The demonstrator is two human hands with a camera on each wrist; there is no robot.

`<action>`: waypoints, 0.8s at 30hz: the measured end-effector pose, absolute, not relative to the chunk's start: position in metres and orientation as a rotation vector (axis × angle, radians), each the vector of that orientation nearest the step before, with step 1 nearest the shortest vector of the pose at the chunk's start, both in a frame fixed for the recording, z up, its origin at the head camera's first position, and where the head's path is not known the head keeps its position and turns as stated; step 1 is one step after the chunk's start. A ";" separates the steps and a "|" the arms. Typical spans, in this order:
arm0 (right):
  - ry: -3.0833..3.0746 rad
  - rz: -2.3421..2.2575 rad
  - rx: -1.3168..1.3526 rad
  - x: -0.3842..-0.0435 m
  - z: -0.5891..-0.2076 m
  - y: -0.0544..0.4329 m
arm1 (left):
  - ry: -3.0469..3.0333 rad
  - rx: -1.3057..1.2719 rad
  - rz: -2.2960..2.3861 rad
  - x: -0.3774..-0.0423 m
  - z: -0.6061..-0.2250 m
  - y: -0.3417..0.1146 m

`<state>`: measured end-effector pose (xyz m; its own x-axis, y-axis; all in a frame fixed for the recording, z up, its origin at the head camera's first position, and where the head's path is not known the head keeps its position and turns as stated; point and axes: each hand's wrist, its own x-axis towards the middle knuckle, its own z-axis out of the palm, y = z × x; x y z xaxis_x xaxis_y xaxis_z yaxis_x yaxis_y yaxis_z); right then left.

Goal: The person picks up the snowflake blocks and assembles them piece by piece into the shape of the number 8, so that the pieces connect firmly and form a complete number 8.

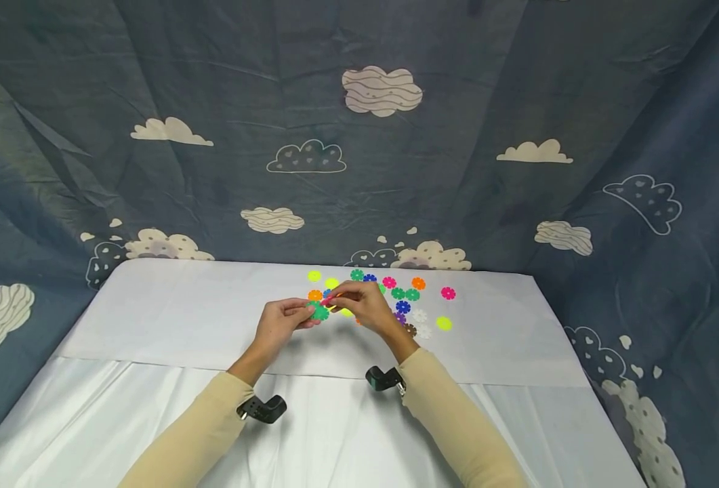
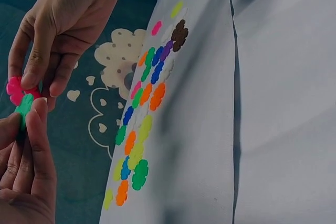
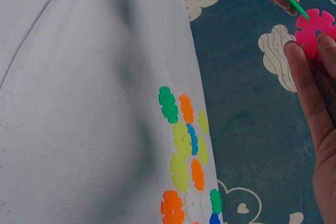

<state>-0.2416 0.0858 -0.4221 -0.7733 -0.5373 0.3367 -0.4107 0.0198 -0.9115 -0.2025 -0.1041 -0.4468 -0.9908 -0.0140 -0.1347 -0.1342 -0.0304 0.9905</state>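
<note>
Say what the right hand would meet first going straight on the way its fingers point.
Most likely the green disc pinched by the left hand: the pink disc in the right hand looks right against it, though exact contact is hard to judge.

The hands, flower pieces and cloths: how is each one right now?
left hand: pinching the green piece
right hand: pinching the pink piece
green piece: held up; can't tell whether it's slotted into the pink piece
pink piece: held up
loose pieces: lying on the white cloth
white cloth: spread, creased
cloud backdrop: hanging, wrinkled
</note>
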 end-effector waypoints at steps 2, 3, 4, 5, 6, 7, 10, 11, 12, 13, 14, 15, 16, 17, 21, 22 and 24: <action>2.152 -1.884 -1.022 -0.242 -0.422 0.086 | 2.121 -0.160 2.191 -0.203 -0.447 -0.104; 2.141 -1.889 -1.028 -0.242 -0.422 0.086 | 2.119 -0.160 2.191 -0.203 -0.447 -0.104; 2.132 -1.894 -1.037 -0.243 -0.422 0.086 | 2.117 -0.162 2.193 -0.203 -0.448 -0.103; 2.122 -1.902 -1.045 -0.243 -0.422 0.086 | 2.116 -0.156 2.195 -0.203 -0.448 -0.103; 2.116 -1.906 -1.053 -0.244 -0.423 0.086 | 2.113 -0.146 2.199 -0.203 -0.449 -0.103; 2.113 -1.911 -1.059 -0.244 -0.423 0.086 | 2.109 -0.141 2.201 -0.203 -0.449 -0.102; 2.121 -1.912 -1.097 -0.245 -0.423 0.086 | 2.099 -0.135 2.210 -0.201 -0.448 -0.101; 2.120 -1.912 -1.114 -0.245 -0.423 0.086 | 2.096 -0.133 2.213 -0.201 -0.448 -0.100; 2.122 -1.909 -1.132 -0.245 -0.423 0.086 | 2.091 -0.137 2.221 -0.200 -0.448 -0.100; 2.122 -1.907 -1.145 -0.245 -0.424 0.086 | 2.087 -0.140 2.230 -0.199 -0.448 -0.100; 2.120 -1.901 -1.164 -0.245 -0.424 0.086 | 2.086 -0.146 2.234 -0.199 -0.448 -0.100; 2.119 -1.894 -1.180 -0.245 -0.424 0.085 | 2.083 -0.152 2.238 -0.198 -0.449 -0.099; 2.117 -1.887 -1.197 -0.244 -0.425 0.085 | 2.079 -0.157 2.241 -0.197 -0.449 -0.099; 2.115 -1.881 -1.208 -0.243 -0.425 0.085 | 2.076 -0.160 2.246 -0.197 -0.449 -0.099; 2.133 -1.841 -1.253 -0.242 -0.424 0.085 | 2.072 -0.135 2.251 -0.195 -0.449 -0.098; 2.138 -1.830 -1.262 -0.242 -0.424 0.085 | 2.075 -0.126 2.250 -0.194 -0.449 -0.099; 2.142 -1.803 -1.268 -0.244 -0.424 0.085 | 2.081 -0.104 2.237 -0.194 -0.449 -0.101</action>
<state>-0.2440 0.0849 -0.4236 -0.6580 -0.6138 0.4363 -0.5346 -0.0274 -0.8447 -0.1936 -0.1014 -0.4494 -0.9941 0.0157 -0.1077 -0.1086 -0.0714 0.9915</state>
